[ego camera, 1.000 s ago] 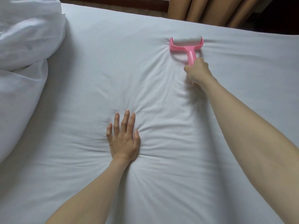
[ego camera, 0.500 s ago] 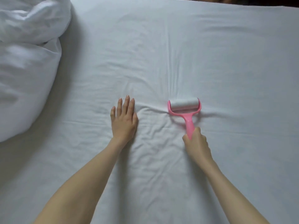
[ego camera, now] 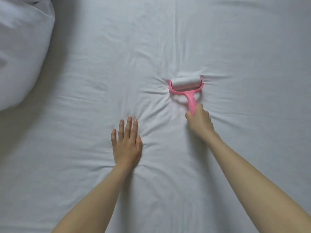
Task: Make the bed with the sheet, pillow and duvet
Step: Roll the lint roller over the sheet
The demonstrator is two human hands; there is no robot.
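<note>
A white sheet (ego camera: pixel 84 165) covers the bed, wrinkled. The left hand (ego camera: pixel 127 143) lies flat on it. The right hand (ego camera: pixel 199 122) grips a pink lint roller (ego camera: pixel 186 84). A puffy duvet (ego camera: pixel 20 56) sits at the left.

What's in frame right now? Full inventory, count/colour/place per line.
sheet: 1, white, spread across the whole frame, creased around the roller and the left hand
bedding: 1 bunched heap, white, upper left on the sheet; duvet or pillow, cannot tell
lint roller: 1, pink frame and handle with white roll, right of centre, roll pressed on the sheet
left hand: 1, flat on the sheet with fingers straight, lower centre
right hand: 1, grips the lint roller's handle, right of centre
</note>
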